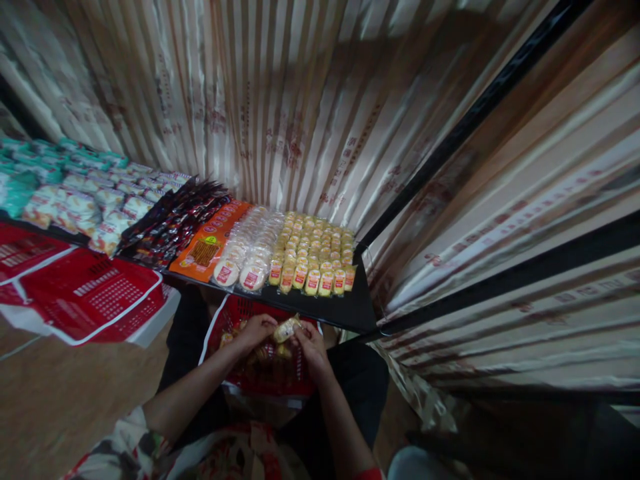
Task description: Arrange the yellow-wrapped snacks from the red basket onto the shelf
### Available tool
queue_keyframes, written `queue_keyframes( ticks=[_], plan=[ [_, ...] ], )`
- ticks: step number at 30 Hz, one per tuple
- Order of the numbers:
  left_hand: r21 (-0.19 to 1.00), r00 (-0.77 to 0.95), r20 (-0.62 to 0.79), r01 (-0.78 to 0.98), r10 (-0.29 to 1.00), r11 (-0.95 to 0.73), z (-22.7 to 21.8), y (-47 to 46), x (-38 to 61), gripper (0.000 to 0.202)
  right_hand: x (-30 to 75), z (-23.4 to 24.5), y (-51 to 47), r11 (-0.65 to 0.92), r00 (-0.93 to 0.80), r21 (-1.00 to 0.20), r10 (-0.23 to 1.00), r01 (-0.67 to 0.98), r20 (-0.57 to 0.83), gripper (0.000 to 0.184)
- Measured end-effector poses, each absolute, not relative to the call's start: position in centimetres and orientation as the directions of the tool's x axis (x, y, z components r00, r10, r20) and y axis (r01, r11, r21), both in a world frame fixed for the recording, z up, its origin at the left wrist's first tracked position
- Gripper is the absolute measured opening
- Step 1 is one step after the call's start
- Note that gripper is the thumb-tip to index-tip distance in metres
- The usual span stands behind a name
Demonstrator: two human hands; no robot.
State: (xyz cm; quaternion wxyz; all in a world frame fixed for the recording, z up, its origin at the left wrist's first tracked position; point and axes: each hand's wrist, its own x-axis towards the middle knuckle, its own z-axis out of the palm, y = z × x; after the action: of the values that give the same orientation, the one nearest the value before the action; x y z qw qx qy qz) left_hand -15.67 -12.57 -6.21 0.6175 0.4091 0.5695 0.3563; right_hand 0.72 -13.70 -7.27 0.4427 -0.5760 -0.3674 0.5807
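Observation:
Above a red basket [210, 327] between my knees, my right hand [311, 343] pinches the right end of a small yellowish wrapped snack [287, 329]. The fingers of my left hand [257, 331] are bent and closed at the snack's left end; their tips are partly hidden. More wrapped snacks [265, 357] lie in the basket below, dim and partly covered by my hands. Just beyond, rows of yellow wrapped snacks [313, 257] with red and white labels stand at the right end of a black shelf [320, 309].
Left along the shelf are round white crackers [251, 277], an orange packet [205, 250], dark packets [167, 223], white packets [103, 207] and green packets [35, 167]. Another red basket [115, 293] stands at left. Black posts [450, 137] and a striped curtain [280, 100] bound the shelf.

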Motion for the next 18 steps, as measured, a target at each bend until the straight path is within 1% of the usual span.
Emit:
queue_keyframes(
  ticks=[4, 11, 15, 18],
  plan=[
    [0.900, 0.138, -0.427, -0.030, 0.894, 0.435, -6.6, -13.2, -15.6, 0.013, 1.2, -6.9, -13.8, -0.364, 0.083, -0.916, 0.920, -0.170, -0.382, 0.054],
    [0.821, 0.201, -0.502, -0.197, 0.841, 0.536, -6.3, -13.9, -15.3, 0.037, 1.6, -5.6, -14.1, -0.320, 0.077, -0.923, 0.936, -0.215, -0.343, 0.051],
    [0.770, 0.279, -0.479, -0.323, 0.833, 0.551, -5.3, -14.4, -15.1, 0.045, 1.9, -4.5, -14.2, -0.314, 0.039, -0.917, 0.942, -0.248, -0.333, 0.045],
    [0.769, 0.277, -0.457, -0.355, 0.845, 0.532, -4.7, -14.8, -14.8, 0.043, 2.1, -3.9, -14.3, -0.322, 0.016, -0.908, 0.941, -0.268, -0.338, 0.041]
  ],
)
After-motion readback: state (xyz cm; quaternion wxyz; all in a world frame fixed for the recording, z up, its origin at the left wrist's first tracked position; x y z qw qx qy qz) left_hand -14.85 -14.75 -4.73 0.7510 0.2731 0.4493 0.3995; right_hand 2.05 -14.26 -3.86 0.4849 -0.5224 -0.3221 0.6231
